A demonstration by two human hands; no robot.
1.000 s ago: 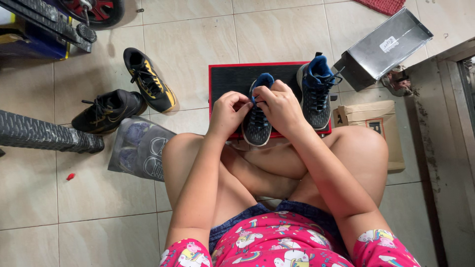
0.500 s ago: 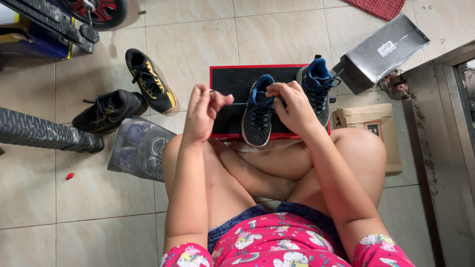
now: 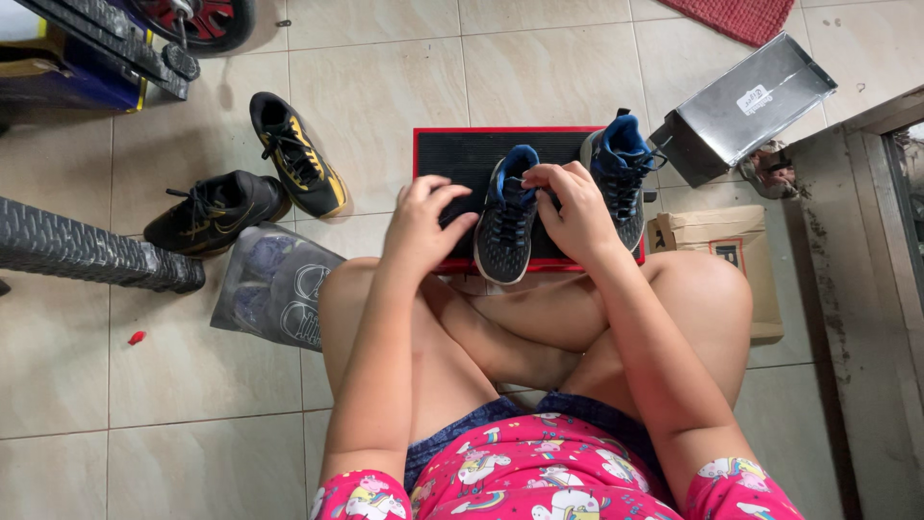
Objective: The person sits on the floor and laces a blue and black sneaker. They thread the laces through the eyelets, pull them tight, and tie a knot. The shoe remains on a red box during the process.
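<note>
Now right hand grip pinching sneaker lace, left hand fingers spread beside it, black mat

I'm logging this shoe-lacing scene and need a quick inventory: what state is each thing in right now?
Left hand: open, fingers spread, beside the shoe.
Right hand: grip pinched on the lace.
Dark mesh shoe with blue lining: upright on the mat, being laced.
Matching second shoe: upright, laced.
Black rubber mat with red rim: flat on the floor.
Grey metal box: open, on its side.

home entry floor | beige tiles | scattered sneakers
</note>
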